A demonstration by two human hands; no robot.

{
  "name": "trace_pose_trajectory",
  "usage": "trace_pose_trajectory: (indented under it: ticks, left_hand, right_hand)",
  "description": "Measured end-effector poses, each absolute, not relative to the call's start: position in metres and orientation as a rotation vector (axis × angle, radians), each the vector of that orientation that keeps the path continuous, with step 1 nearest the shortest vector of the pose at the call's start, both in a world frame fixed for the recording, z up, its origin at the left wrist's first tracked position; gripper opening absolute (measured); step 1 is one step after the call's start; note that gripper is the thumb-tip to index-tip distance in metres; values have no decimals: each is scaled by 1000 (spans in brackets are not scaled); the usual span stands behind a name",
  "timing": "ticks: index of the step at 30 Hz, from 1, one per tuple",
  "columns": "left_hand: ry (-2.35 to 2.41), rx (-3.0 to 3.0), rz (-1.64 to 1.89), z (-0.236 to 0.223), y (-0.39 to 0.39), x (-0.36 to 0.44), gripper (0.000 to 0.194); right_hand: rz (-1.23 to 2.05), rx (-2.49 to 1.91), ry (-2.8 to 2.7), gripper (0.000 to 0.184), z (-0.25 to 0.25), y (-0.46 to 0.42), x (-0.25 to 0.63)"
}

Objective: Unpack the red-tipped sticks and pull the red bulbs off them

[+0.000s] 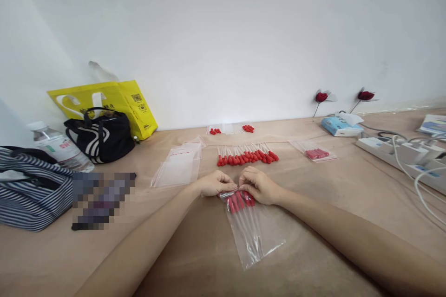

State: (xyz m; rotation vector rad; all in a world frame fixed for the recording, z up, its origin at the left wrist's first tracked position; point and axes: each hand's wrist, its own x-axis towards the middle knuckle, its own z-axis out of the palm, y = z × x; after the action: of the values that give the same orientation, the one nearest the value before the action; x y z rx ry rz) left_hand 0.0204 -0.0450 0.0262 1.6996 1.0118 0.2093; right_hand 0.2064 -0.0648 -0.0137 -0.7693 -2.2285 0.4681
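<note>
A clear zip-lock bag [249, 232] lies on the table in front of me, holding several red-tipped sticks with their red ends toward its mouth. My left hand [218, 183] pinches the left part of the bag's top edge. Close beside it, my right hand [259, 184] grips the same edge with thumb and fingers. Just beyond my hands, a row of loose red-tipped sticks [247, 155] lies with the red ends toward me. A stack of flat clear zip-lock bags [179, 164] is to the left. Another bag with red-tipped sticks [315, 152] rests to the right.
More red-tipped pieces [248, 128] lie near the wall. At left stand a striped bag [38, 199], a plastic bottle [62, 146], a black pouch [104, 134] and a yellow tote [141, 113]. At right are a tissue pack [339, 126] and a power strip [397, 155] with cables.
</note>
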Motion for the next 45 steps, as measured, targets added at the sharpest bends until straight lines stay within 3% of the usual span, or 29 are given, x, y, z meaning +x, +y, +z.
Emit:
trace_pose_trajectory:
  ticks: [7,16,24,34,37,42,45]
  left_hand:
    - [1075,1715,328,18,-48,22,34]
    - [1192,1724,395,15,-53,31,20]
    - [1211,1774,427,8,-53,33,20]
    - [1260,1615,537,9,-49,26,27]
    - [1300,1535,609,5,-49,21,28]
    - [1300,1350,829,5,-59,15,30]
    - [1283,1378,799,7,-67,13,26]
  right_hand:
    - [740,-897,-2157,8,-15,-62,204]
    - [722,-1023,-2190,9,-18,-62,199]
    - [764,-985,-2197,10,-19,-62,199]
    - [1058,-886,-1876,24,-15,-62,205]
    - [952,-1005,-1766,42,-15,-70,207]
    - [558,-1149,-2075,80,-12,-92,218]
    - [467,-1197,-2193,90,-13,-96,227]
